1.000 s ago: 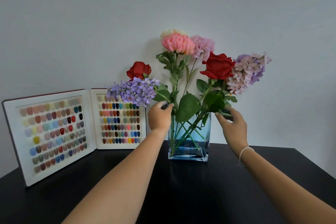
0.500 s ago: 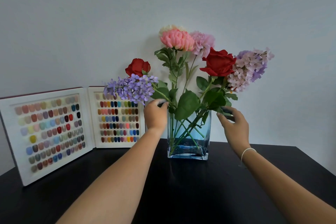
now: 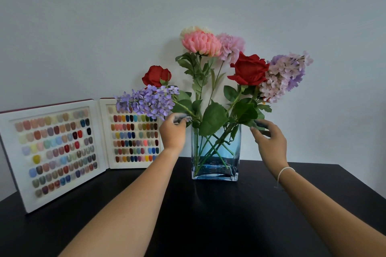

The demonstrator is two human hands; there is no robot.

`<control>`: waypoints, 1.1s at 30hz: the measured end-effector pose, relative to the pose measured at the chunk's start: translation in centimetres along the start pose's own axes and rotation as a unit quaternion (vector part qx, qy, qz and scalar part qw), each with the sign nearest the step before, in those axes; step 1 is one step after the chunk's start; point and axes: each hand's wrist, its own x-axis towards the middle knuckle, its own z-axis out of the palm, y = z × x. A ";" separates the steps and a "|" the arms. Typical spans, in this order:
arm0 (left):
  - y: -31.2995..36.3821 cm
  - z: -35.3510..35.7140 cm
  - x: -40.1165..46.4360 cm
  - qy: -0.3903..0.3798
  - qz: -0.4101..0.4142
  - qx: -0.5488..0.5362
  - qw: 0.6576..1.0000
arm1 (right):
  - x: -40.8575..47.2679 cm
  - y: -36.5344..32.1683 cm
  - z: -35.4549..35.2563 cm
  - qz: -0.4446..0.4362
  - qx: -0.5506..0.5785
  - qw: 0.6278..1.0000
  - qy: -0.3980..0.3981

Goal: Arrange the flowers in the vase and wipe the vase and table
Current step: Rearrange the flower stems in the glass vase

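Vase (image 3: 216, 152) of flowers, nail-colour display (image 3: 62, 152) just left, black table (image 3: 208, 215)

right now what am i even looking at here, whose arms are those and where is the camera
The camera sits on a person's head, looking forward and down, so the two bare arms are that person's own. There is no machine. On a black table stands a clear blue-tinted glass vase holding artificial-looking flowers: red roses, a pink bloom, lilac sprays. The left hand pinches the stem of the purple lilac spray that leans out to the left. The right hand, with a thin white bracelet, has its fingers among the leaves at the vase's right rim; whether they grip anything is unclear. An open case of coloured nail samples stands by the wall.
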 end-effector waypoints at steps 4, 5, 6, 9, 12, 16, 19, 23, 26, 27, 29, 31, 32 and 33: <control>0.0 -0.3 -0.1 -0.008 -0.005 -0.008 1.000 | -0.1 -0.2 0.0 0.001 0.002 1.000 0.000; 0.0 -0.3 -0.1 -0.008 -0.006 -0.009 1.000 | -0.1 -0.2 0.0 0.002 0.002 1.000 -0.001; 0.1 -0.3 -0.2 -0.008 -0.006 -0.012 1.000 | -0.1 -0.2 -0.1 0.002 0.002 1.000 -0.001; 0.2 -0.2 -0.4 -0.016 -0.010 -0.031 0.999 | -0.2 -0.3 -0.1 0.005 0.004 1.000 -0.002; 0.6 0.1 -0.5 -0.036 -0.006 -0.044 0.998 | -0.1 -0.4 0.0 0.008 0.004 1.000 -0.004; 1.3 0.5 -0.4 -0.028 -0.014 -0.056 0.998 | 0.0 -0.7 0.2 0.011 0.005 1.000 -0.004; 1.5 0.7 -0.3 -0.025 -0.029 -0.077 0.996 | 0.2 -0.9 0.4 0.012 0.005 1.000 -0.005; 1.2 0.9 0.0 -0.031 -0.002 -0.076 0.997 | 0.5 -1.2 0.5 0.013 0.006 1.000 -0.002; 0.9 0.9 0.2 -0.037 0.007 -0.081 0.996 | 0.6 -1.3 0.5 0.013 0.005 1.000 0.003; 1.0 0.9 0.3 -0.038 0.007 -0.083 0.996 | 0.7 -1.4 0.5 0.015 0.005 1.000 0.005; 1.3 0.9 0.5 -0.047 0.001 -0.090 0.995 | 0.8 -1.5 0.5 0.020 0.007 1.000 0.009; 1.6 0.9 0.8 -0.060 0.001 -0.094 0.994 | 1.0 -1.5 0.4 0.021 0.011 1.000 0.013; 1.6 0.9 1.0 -0.065 0.005 -0.093 0.993 | 1.0 -1.5 0.4 0.019 0.012 1.000 0.014; 1.5 1.0 1.1 -0.071 0.007 -0.091 0.993 | 1.1 -1.5 0.4 0.017 0.012 1.000 0.015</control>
